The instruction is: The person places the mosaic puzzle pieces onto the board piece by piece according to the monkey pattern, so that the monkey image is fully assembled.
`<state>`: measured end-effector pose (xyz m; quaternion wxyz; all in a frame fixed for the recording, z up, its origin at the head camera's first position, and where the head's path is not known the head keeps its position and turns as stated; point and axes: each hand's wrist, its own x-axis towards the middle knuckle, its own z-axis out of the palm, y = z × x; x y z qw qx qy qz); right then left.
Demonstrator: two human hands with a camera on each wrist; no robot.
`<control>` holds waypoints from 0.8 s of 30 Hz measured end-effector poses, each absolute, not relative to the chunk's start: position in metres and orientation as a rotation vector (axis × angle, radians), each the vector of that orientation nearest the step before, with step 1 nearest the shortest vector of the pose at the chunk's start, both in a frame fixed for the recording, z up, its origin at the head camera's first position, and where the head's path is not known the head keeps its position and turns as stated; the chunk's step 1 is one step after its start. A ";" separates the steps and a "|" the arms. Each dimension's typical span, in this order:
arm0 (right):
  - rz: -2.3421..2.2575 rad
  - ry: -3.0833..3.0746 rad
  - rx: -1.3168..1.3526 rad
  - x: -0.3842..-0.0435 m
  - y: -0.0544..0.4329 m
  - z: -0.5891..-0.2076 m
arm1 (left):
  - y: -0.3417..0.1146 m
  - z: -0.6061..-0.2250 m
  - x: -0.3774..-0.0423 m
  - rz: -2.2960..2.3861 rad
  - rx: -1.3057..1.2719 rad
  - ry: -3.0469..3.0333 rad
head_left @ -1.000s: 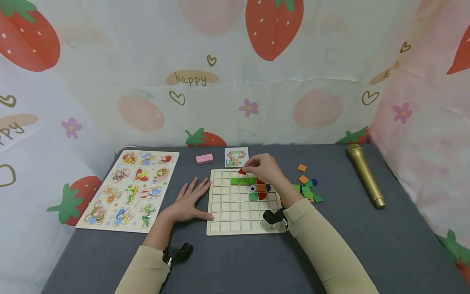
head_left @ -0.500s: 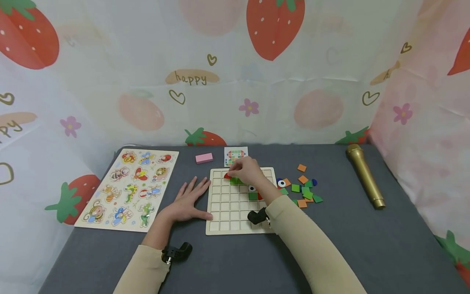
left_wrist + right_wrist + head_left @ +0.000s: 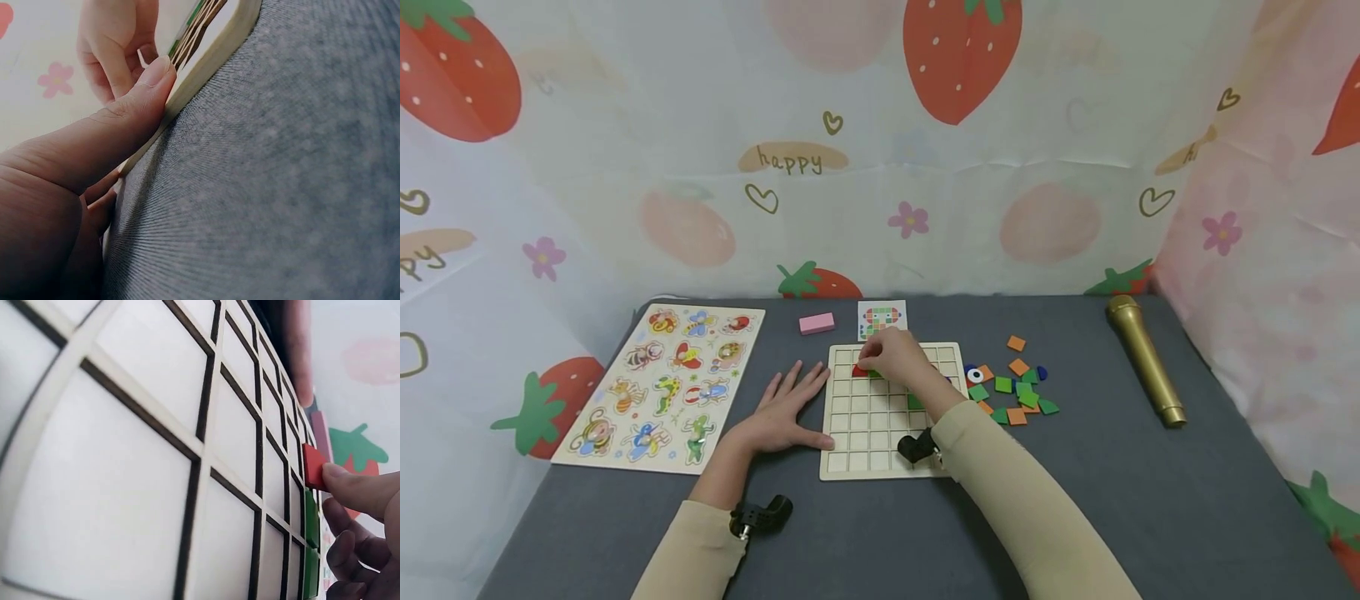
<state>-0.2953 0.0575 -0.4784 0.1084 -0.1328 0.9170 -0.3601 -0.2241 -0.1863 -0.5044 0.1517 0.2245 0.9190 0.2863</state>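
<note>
My right hand pinches a red tile between thumb and fingers over the upper left part of a wooden grid board. In the right wrist view the tile is slightly tilted at its cell, beside a row of green tiles set in the grid. The hand and forearm hide much of the other pieces on the board. My left hand lies with fingers spread at the board's left side, and its thumb presses on the board's edge.
Loose orange, green and blue pieces lie right of the board. Behind it are a pattern card and a pink block. A picture board with cartoon insects lies at left, a gold microphone at far right.
My right hand has carried the red tile leftward across the top of the board, then down to beside the green row. The left hand stays in place.
</note>
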 end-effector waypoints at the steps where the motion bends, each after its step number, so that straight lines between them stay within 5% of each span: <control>1: -1.037 2.698 -0.398 -0.295 0.057 -0.478 | -0.186 -0.504 -0.224 0.817 0.641 2.637; 24: -1.138 2.750 -0.386 -0.283 0.077 -0.470 | -0.185 -0.506 -0.225 0.825 0.641 2.647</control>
